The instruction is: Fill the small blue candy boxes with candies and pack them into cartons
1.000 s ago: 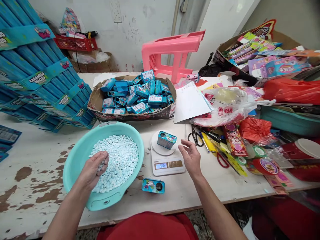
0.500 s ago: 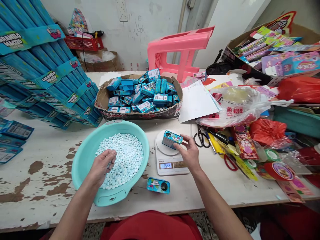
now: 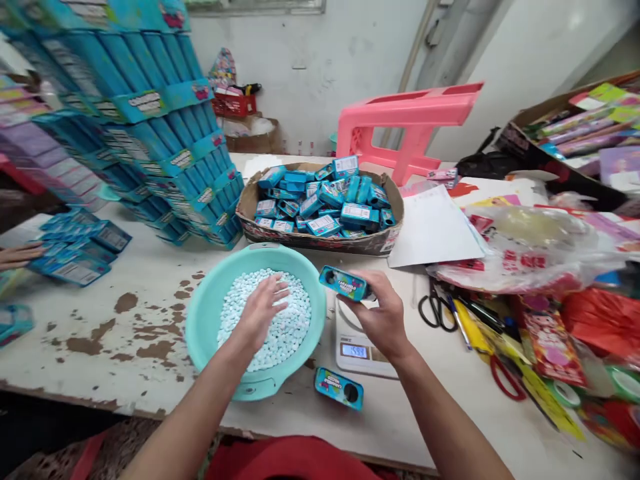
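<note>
My left hand [image 3: 261,312] is over the small white candies [image 3: 295,327] in a turquoise plastic basin [image 3: 201,320], its fingers apart and nothing visible in them. Between the thumb and fingers of my right hand [image 3: 384,313] is a small blue candy box [image 3: 342,283], tilted above the left part of a white kitchen scale [image 3: 367,363]. The scale's lit display seems to read 159.4. Another blue box [image 3: 339,389], with a dark round opening on top, rests on the table in front of the scale.
Behind the basin stands a cardboard tray [image 3: 320,245] heaped with blue boxes. Tall stacks of blue display cartons [image 3: 170,133] rise on the left, where another person's hand [image 3: 23,255] shows. Scissors [image 3: 438,312], pens and a plastic bag [image 3: 530,250] crowd the right. A pink stool [image 3: 405,113] lies behind.
My right hand has lifted the box off the scale and brought it left towards the basin. My left hand's fingers have spread over the candies. The view has swung left.
</note>
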A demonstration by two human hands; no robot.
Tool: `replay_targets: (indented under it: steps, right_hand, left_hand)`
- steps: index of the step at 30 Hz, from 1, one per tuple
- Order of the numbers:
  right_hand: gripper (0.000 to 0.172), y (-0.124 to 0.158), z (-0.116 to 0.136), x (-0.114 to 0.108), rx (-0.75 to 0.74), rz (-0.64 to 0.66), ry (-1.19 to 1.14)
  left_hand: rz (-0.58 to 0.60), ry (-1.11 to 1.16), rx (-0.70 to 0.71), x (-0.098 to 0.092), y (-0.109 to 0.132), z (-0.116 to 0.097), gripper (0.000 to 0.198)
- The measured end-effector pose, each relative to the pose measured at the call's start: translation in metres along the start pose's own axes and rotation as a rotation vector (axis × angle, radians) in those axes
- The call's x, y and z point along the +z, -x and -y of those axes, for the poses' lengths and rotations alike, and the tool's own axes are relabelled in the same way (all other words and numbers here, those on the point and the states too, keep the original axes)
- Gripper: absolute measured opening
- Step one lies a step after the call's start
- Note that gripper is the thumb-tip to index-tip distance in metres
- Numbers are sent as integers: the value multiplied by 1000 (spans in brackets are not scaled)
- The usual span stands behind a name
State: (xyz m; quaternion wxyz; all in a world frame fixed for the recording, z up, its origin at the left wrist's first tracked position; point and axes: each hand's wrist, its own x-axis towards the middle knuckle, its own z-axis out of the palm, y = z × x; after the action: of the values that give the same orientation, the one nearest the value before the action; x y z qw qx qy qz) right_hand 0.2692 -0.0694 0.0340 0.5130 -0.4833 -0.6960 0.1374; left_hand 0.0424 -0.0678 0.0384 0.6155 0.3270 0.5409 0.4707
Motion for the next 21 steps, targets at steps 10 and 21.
replay_targets:
  steps: [10, 21]
  right_hand:
    - [34, -27, 24, 40, -155, 191, 174]
    - [42, -18, 39, 50, 228, 238, -490]
  left_hand:
    - [-22, 582, -171, 27, -16, -10, 21]
    - [232, -462, 386, -2, 17, -42, 49]
